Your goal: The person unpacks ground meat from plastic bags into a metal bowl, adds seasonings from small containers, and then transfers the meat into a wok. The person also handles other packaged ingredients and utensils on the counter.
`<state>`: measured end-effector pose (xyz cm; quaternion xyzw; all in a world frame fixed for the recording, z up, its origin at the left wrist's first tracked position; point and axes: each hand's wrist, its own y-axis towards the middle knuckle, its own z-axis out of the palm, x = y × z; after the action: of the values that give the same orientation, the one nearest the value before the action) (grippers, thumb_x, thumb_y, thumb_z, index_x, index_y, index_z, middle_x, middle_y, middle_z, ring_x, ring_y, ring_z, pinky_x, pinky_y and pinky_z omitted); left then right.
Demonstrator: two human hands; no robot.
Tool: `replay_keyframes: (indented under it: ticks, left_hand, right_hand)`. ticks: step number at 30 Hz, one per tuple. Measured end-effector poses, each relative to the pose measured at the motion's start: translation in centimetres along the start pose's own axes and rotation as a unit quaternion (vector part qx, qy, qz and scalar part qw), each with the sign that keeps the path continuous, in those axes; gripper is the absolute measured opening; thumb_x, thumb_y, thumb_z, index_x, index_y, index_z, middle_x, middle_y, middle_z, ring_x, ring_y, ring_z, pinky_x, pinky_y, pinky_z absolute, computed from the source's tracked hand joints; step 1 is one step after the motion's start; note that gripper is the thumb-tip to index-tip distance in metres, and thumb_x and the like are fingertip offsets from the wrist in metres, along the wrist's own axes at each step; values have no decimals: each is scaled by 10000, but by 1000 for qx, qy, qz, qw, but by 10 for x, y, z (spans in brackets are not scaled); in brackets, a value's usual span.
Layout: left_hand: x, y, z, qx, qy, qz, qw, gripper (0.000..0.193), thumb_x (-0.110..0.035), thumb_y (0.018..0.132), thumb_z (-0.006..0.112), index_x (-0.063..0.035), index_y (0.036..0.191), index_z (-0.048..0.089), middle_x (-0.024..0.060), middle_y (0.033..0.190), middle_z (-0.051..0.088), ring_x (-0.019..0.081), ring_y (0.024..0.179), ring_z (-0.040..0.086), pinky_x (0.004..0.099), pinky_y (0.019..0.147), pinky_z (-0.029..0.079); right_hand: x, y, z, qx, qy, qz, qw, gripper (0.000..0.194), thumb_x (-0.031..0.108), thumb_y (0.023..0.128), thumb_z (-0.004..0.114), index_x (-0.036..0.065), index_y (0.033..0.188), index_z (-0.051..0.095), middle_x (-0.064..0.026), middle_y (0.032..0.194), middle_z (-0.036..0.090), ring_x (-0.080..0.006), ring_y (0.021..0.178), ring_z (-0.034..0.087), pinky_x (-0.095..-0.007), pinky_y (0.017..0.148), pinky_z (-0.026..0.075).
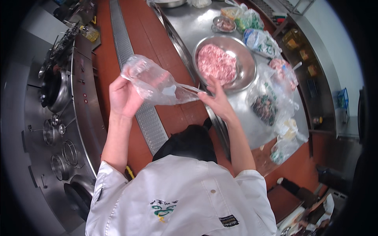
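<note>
A clear plastic bag (161,84) is stretched between my two hands, over the floor beside the steel table. My left hand (125,94) is at the bag's wider end, the fingers partly behind or inside the film; which of these I cannot tell. With thumb and fingers my right hand (217,98) grips the bag's narrow, drawn-out end. Just past the right fingertips stands a large stainless steel bowl (246,75) on the table. Pink minced meat (217,63) lies in a mound on the bowl's left side.
On the steel table (189,26) are a small bowl of meat (224,24), a blue-and-white bag (262,42), bagged meat (283,72) and a bag of dark food (265,109). A cooking range with a wok (60,88) runs along the left. A metal drain grate (152,126) crosses the red floor.
</note>
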<state>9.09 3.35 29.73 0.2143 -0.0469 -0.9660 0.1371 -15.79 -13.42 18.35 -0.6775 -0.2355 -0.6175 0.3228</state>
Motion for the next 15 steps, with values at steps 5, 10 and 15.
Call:
replay_keyframes:
  ticks: [5,10,15]
  left_hand:
    - [-32,-53,-8,-9,4,-25,1000,314,-131,1007,478,3,1253,619,164,1340,629,337,1331,520,701,1222,166]
    - [-37,-107,-4,-113,30,-32,993,316,-95,952,531,5,1237,625,169,1291,656,332,1282,566,759,1206,115]
    - [12,-147,-13,-100,190,-141,966,391,-174,1035,494,-6,1385,536,131,1440,561,297,1355,516,599,1229,292]
  right_hand:
    - [-93,-23,93,-89,126,62,986,653,200,923,767,3,1453,440,-121,1274,628,-200,1173,619,-340,1016,483]
    - [-73,-83,108,-148,217,45,964,408,110,940,668,40,1322,542,-42,957,703,-120,925,653,-286,848,489]
    - [-16,-210,86,-106,320,-6,941,482,28,935,665,20,1377,473,-45,969,669,-131,943,647,-306,888,509]
